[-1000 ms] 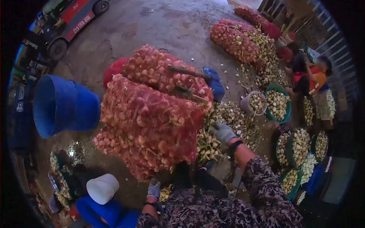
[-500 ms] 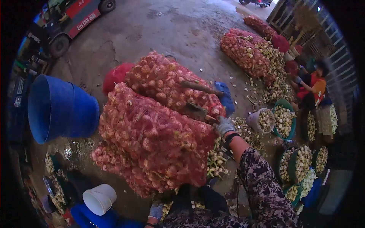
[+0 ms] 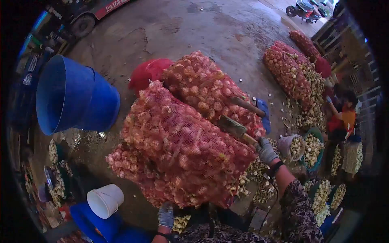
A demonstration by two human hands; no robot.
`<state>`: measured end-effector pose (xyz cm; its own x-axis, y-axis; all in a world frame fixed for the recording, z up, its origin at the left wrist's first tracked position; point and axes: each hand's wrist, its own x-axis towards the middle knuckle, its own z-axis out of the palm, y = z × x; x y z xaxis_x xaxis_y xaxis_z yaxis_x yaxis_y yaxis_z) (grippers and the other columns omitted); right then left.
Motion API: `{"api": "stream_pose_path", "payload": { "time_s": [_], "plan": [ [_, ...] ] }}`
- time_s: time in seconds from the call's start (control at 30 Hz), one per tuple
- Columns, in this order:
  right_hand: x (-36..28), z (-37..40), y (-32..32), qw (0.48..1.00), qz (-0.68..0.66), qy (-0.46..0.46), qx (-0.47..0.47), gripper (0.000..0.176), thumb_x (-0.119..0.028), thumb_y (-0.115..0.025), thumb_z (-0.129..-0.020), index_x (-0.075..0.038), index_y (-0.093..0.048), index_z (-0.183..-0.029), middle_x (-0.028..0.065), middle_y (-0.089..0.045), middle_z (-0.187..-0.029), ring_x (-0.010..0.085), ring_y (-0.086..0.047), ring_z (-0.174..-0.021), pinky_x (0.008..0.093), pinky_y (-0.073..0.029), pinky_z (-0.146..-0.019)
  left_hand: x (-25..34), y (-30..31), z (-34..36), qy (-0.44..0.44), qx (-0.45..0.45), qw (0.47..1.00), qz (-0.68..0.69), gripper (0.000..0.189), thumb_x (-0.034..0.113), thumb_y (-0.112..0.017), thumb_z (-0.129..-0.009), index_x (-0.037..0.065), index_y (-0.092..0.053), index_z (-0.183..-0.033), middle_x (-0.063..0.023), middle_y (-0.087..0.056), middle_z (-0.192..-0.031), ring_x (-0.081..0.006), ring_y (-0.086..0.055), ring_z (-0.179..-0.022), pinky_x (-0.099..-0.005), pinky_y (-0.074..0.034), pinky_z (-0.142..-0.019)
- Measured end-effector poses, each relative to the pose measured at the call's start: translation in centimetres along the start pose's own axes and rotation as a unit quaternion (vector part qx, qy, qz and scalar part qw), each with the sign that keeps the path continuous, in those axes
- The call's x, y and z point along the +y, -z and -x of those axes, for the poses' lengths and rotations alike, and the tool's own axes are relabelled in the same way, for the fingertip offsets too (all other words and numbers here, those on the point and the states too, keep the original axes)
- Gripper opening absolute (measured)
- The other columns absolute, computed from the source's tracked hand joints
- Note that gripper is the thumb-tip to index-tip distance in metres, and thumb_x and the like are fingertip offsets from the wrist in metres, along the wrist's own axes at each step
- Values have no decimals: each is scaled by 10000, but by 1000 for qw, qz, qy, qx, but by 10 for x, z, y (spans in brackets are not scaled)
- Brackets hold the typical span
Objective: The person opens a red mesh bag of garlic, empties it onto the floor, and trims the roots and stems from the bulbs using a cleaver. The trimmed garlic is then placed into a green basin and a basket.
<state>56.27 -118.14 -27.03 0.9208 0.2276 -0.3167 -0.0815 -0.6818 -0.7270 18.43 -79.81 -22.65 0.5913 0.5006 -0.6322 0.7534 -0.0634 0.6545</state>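
My right hand [image 3: 267, 151], in a grey glove, is closed round the wooden handle of a cleaver [image 3: 232, 126], whose broad dark blade lies over the sacks. Below it a big red mesh sack [image 3: 182, 141] bulges with garlic bulbs. Behind that rests a second mesh sack of garlic [image 3: 202, 87]; a dark wooden handle [image 3: 248, 106] crosses its right end. At the bottom, my left hand [image 3: 165, 215], also gloved, is against the front sack's lower edge with fingers stretched out, tips partly hidden.
Blue tubs [image 3: 87, 97] stand at left, with a white bucket [image 3: 105, 201] below. Trimmed garlic fills a pale bucket [image 3: 291, 147] and green basket [image 3: 313, 150] at right. A co-worker [image 3: 344, 117] sits beside more garlic sacks [image 3: 287, 71]. A scooter [image 3: 306, 10] is parked far back.
The view has turned, so the sacks sit further right. The cleaver's blade shows more fully. My left hand has come up from below to the front sack's edge.
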Motion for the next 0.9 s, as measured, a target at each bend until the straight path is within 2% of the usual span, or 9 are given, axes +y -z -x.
{"api": "stream_pose_path", "payload": {
  "time_s": [0.17, 0.33, 0.4, 0.47, 0.67, 0.7, 0.77, 0.8, 0.9],
  "plan": [
    [1, -69, -21, 961, 247, -74, 100, 218, -151, -584, -913, -45, -579, -1104, 155, -624, -943, 289, -582, -827, 406, -469, -785, 74, 28, -70, -132, 69, 987, 60, 290, 54, -558, -906, 31, -584, -1194, -102, -606, -1183, -202, -558, -1115, -330, -417, -991],
    [-137, -23, -46, 935, 220, 169, 224, 307, -132, -590, -908, -53, -547, -1201, 120, -618, -926, 263, -583, -822, 396, -479, -799, 159, 63, -198, -284, 144, 948, 9, 397, 28, -533, -913, 10, -495, -1308, -129, -534, -1315, -213, -497, -1227, -332, -383, -1043],
    [-138, 6, -84, 994, 68, 44, 73, 363, -225, -571, -887, -11, -553, -1178, 217, -556, -1157, 396, -525, -1086, 437, -417, -950, 187, 69, -258, -291, 145, 944, 66, 428, 79, -532, -924, 13, -470, -1342, -144, -507, -1352, -241, -466, -1267, -336, -359, -1064],
    [-124, 12, -110, 987, 69, 88, 113, 314, -201, -555, -910, -35, -566, -1176, 161, -583, -1090, 319, -549, -1006, 398, -441, -900, 204, 77, -322, -308, 130, 935, 120, 444, 131, -527, -936, 14, -457, -1358, -157, -490, -1376, -270, -452, -1287, -344, -344, -1076],
    [-62, -26, -141, 990, 120, -9, 71, 208, -185, -526, -876, -75, -655, -996, 126, -637, -1002, 300, -592, -940, 382, -479, -825, 197, 86, -455, -218, 127, 922, -295, 509, 267, -475, -941, 42, -417, -1394, -205, -423, -1424, -369, -400, -1313, -420, -334, -1089],
    [-45, -41, -142, 972, 229, -58, 14, 200, -194, -537, -832, -88, -665, -941, 145, -648, -960, 337, -609, -890, 408, -486, -810, 189, 98, -479, -299, 64, 756, -578, 495, 180, -480, -901, 45, -437, -1375, -210, -473, -1373, -382, -447, -1263, -431, -371, -1058],
    [-63, -36, -134, 973, 193, 38, 117, 216, -243, -558, -825, -113, -674, -953, 125, -653, -979, 317, -614, -922, 394, -491, -807, 183, 109, -498, -371, 32, 738, -563, 511, 111, -467, -866, 55, -437, -1373, -239, -522, -1293, -404, -497, -1192, -440, -408, -1021],
    [-63, -38, -137, 976, 157, 49, 141, 236, -265, -566, -819, -116, -677, -965, 122, -653, -987, 318, -612, -944, 399, -487, -822, 201, 110, -486, -303, 11, 847, -436, 500, 143, -467, -882, 55, -435, -1373, -242, -505, -1324, -409, -467, -1235, -436, -386, -1050],
    [-66, -45, -133, 975, 153, 57, 148, 265, -292, -575, -814, -120, -683, -982, 116, -655, -1008, 319, -606, -986, 417, -471, -869, 160, 124, -573, -246, -26, 809, -534, 516, 200, -435, -928, 59, -371, -1420, -227, -346, -1468, -397, -401, -1308, -418, -366, -1079]
  ]
}}
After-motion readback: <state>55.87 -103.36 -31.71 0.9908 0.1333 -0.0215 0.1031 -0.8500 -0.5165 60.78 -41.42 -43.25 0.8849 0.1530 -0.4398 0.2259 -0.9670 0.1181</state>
